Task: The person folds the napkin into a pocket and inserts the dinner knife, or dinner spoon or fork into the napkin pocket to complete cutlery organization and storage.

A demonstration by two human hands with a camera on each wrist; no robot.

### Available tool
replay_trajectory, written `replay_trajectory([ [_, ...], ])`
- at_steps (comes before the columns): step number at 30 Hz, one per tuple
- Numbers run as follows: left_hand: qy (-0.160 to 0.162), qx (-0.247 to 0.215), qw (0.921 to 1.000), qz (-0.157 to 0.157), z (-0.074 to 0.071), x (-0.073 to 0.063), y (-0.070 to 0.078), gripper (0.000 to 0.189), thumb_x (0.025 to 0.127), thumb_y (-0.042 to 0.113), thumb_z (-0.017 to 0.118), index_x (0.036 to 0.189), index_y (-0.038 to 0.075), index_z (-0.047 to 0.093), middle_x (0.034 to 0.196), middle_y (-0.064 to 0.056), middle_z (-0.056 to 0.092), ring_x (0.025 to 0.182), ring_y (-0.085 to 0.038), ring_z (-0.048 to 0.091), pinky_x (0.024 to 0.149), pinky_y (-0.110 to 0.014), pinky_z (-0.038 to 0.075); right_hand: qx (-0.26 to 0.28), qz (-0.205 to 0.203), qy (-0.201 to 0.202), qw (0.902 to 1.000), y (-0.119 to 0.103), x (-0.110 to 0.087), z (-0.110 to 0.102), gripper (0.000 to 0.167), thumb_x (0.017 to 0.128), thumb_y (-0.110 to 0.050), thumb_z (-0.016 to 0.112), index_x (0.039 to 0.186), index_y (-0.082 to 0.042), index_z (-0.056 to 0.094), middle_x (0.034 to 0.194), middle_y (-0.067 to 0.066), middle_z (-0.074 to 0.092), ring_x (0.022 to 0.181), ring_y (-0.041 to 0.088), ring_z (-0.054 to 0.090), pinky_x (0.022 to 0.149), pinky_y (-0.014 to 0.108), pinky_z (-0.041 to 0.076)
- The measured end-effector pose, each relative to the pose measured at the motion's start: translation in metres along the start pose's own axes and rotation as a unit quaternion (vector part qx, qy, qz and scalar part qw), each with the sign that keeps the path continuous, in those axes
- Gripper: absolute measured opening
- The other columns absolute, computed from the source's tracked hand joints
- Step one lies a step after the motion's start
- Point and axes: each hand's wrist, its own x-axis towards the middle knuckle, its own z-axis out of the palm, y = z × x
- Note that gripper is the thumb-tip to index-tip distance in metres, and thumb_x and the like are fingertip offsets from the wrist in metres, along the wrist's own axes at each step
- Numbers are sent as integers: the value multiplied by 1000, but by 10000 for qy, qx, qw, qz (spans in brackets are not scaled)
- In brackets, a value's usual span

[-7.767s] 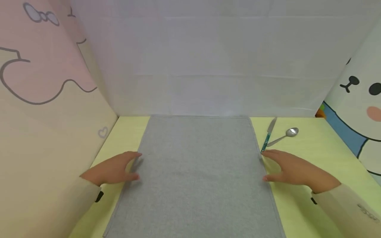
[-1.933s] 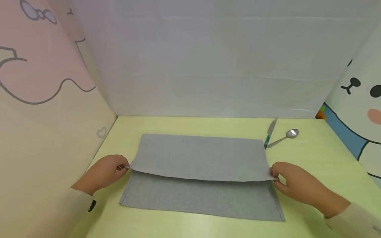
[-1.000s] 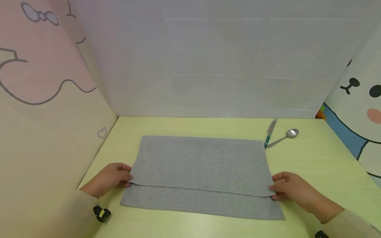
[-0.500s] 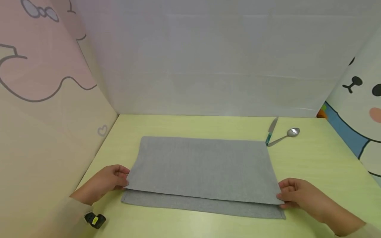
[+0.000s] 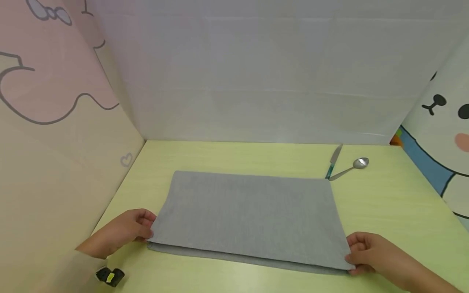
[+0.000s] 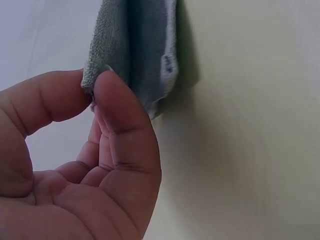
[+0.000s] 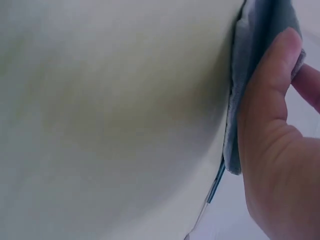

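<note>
A grey cloth (image 5: 249,215) lies folded over on the pale yellow table (image 5: 234,156), its fold at the far side. The upper layer's near edge sits just short of the lower layer's near edge, a thin strip showing below. My left hand (image 5: 130,230) pinches the upper layer's near left corner; in the left wrist view thumb and fingertip grip the cloth's corner (image 6: 107,45), raised slightly above the lower layer. At the near right corner my right hand (image 5: 377,258) pinches the same layer. The right wrist view has that hand (image 7: 275,135) against the cloth edge (image 7: 235,125).
A knife (image 5: 335,156) with a green handle lies beyond the cloth's far right corner, its handle end close to the cloth. Beside it is a metal spoon (image 5: 360,163). A white backdrop (image 5: 234,81) stands behind, with printed panels at both sides.
The cloth was spread flat with both hands open beside it. Now it is folded over, and both hands have drawn the upper edge nearer, almost to the lower edge.
</note>
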Motion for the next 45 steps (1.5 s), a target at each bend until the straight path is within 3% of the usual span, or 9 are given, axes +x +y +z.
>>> replay_trajectory([
  [8,-126,-95,9999,-62,6,0,-10,37,85,-9,69,118,-12,53,96,-13,57,82,-25,60,73,-37,56,74,179,-162,9997,6,0,5,19,96,1,66,107,5,51,83,6,53,79,20,59,77,39,61],
  [13,9,37,10000,8,13,0,-14,35,82,-9,69,114,-11,55,92,-12,57,79,-24,60,71,-36,57,-83,195,-154,9997,6,1,7,18,96,1,66,107,5,51,83,6,53,79,20,57,77,38,60],
  [17,283,287,9991,144,18,1,-15,35,78,-11,69,110,-11,56,89,-11,57,77,-23,59,67,-35,56,-457,396,297,9977,2,5,10,22,95,-1,68,110,6,53,85,8,55,79,22,59,76,37,60],
  [21,510,491,9973,218,22,2,-13,36,76,-11,70,110,-11,57,88,-11,57,75,-23,58,64,-33,56,-651,284,558,9959,-1,8,8,28,95,-2,69,115,10,53,88,10,58,81,24,63,77,36,60],
  [26,617,708,9949,372,24,1,-8,38,77,-10,71,112,-10,58,89,-12,57,77,-23,57,64,-33,56,-721,-106,444,9963,-5,7,0,29,97,-3,68,116,13,53,88,8,60,81,24,65,75,35,59],
  [37,474,689,9960,302,22,-1,-9,37,74,-9,67,110,-9,58,88,-10,54,76,-22,54,61,-30,52,-391,367,195,9984,-3,3,5,36,96,-1,66,123,15,49,95,9,59,88,23,61,78,39,60],
  [45,572,907,9941,150,26,-1,-9,36,74,-11,66,109,-8,58,87,-11,53,75,-22,53,61,-32,53,-511,-456,-276,9973,3,2,3,32,92,5,65,118,15,49,89,10,58,82,25,63,72,39,60],
])
